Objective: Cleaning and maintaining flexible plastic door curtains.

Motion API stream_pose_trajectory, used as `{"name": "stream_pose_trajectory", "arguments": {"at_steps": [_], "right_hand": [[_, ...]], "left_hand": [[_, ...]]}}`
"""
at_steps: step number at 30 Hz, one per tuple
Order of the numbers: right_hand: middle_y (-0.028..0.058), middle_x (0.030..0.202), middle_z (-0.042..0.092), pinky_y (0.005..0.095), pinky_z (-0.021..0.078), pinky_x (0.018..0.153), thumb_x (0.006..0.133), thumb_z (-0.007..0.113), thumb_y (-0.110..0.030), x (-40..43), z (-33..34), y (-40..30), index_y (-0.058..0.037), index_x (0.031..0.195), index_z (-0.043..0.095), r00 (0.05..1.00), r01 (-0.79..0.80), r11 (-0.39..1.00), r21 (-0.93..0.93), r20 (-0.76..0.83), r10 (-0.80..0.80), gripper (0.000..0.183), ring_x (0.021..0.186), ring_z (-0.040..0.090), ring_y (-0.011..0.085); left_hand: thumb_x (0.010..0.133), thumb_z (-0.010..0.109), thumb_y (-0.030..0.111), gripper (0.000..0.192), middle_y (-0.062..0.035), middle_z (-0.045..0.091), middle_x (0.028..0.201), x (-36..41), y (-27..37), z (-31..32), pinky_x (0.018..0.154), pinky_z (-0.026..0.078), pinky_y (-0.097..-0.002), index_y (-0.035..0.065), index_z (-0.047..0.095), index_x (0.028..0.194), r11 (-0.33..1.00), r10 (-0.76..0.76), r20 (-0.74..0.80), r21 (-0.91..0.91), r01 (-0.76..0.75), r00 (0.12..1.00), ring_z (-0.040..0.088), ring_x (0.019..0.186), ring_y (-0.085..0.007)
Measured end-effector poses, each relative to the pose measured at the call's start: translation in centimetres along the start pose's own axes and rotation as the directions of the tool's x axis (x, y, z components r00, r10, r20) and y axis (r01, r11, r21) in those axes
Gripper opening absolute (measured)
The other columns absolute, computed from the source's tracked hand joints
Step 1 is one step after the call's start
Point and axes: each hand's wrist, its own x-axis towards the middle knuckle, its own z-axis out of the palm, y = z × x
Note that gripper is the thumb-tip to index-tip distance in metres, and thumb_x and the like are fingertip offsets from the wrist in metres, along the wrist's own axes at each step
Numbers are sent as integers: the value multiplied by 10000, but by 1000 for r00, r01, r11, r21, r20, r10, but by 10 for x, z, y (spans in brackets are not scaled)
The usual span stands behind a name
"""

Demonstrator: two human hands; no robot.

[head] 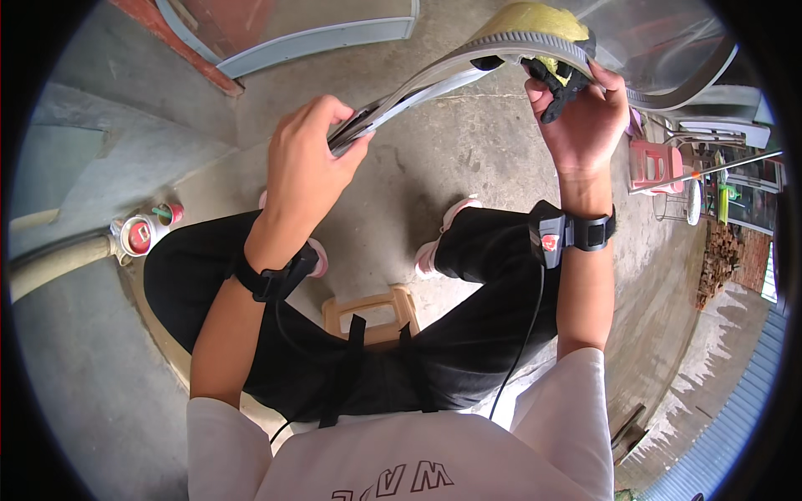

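Note:
A long curved panel with a ribbed grey rim [532, 41] arches across the upper part of the view; I cannot tell exactly what it is. My left hand [310, 156] pinches its narrow near end between thumb and fingers. At the right, my right hand [586, 122] grips the same rim, palm turned up. Black material [557, 91], perhaps a glove or cloth, is bunched by those fingers, with yellow material [542, 20] over the top of the arch. The far side of the panel is hidden behind the rim.
A beige plastic stool [404, 304] stands between my legs on the concrete floor. Left are a white tub [135, 237] and a thick pipe [59, 263] by the wall. A metal-framed door [319, 47] is ahead. A pink stool [658, 166] and stacked bricks [717, 263] lie to the right.

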Motion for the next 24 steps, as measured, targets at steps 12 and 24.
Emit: {"name": "stream_pose_trajectory", "arguments": {"at_steps": [12,24], "right_hand": [[79,1012,614,355,457,717,853,512,-250,0,9,25,-31,1064,553,1000,-12,975,-220,10,15,307,918,570,211],[43,930,559,257,476,709,858,584,-172,-3,46,105,0,1118,458,980,82,774,-628,191,51,335,825,548,113]], "left_hand": [[697,761,113,317,-144,653,951,2,-9,-5,819,443,-421,19,576,936,979,-174,361,166,120,916,608,885,-336],[705,784,204,753,-181,425,1377,46,57,-7,968,419,-375,40,406,1336,913,261,140,-357,-197,955,515,1160,-331]]}}
